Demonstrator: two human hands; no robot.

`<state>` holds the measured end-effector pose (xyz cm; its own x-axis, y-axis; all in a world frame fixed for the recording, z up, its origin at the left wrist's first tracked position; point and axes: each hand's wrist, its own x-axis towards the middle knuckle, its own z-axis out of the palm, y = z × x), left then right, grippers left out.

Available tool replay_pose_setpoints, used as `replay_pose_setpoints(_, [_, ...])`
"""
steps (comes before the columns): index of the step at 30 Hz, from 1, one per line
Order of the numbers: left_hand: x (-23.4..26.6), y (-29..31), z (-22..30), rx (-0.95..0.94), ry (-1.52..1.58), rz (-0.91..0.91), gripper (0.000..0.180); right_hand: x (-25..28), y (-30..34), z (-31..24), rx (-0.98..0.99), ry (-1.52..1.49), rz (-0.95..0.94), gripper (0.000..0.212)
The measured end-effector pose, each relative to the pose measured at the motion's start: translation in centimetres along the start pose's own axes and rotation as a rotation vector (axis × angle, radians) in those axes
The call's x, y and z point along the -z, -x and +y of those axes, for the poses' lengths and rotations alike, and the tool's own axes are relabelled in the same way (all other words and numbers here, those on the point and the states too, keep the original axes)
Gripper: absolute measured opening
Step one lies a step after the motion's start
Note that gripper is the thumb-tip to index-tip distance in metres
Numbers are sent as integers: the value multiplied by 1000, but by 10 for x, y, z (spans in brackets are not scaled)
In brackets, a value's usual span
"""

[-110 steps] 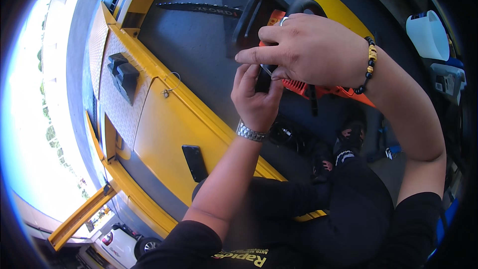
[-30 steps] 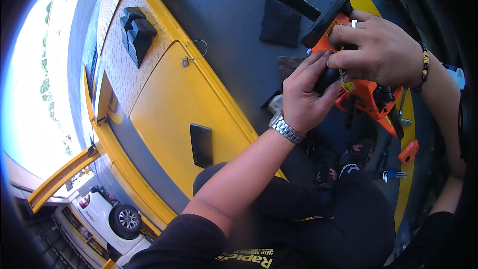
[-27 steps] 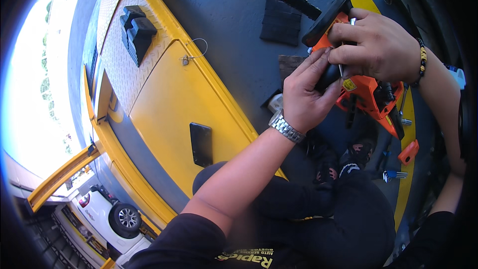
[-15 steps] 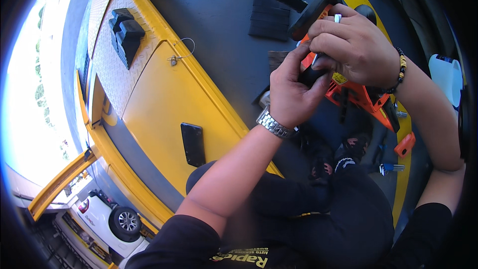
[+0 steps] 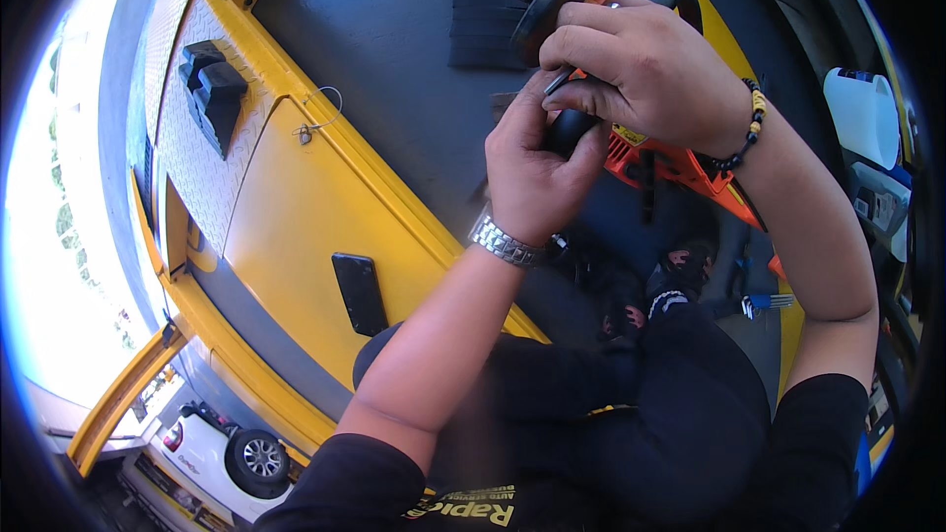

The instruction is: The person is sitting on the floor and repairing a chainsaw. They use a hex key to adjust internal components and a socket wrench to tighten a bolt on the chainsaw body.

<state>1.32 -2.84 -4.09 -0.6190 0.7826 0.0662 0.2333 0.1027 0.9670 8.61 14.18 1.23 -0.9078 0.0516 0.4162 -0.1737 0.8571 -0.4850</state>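
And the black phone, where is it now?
In the head view, the black phone lies on the yellow panel, left of centre, left of the left forearm.

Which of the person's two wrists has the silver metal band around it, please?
The left wrist: a silver metal band circles it, while the right wrist wears a bracelet of black and yellow beads instead.

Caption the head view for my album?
At an orange chainsaw, the right hand pinches a metal rod beside the left hand; a black phone lies nearby.
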Motion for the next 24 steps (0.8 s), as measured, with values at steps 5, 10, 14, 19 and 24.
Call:
replay_pose_setpoints(5, [-5,6,-1,-58,82,97,52,12,-2,7,185,152,-138,18])
replay_pose_setpoints(10, [-1,7,-3,-11,42,99,49,1,-1,6,186,146,-61,13])
replay_pose_setpoints(14, [1,4,6,105,19,32,50,1,-10,6,63,-55,-90,22])
replay_pose_setpoints(19, [2,6,-6,46,-64,-28,58,20,-10,-7,46,-223,3,16])
replay_pose_setpoints(24, [9,3,-11,-98,-29,14,58,69,35,-46,7,-368,182,24])
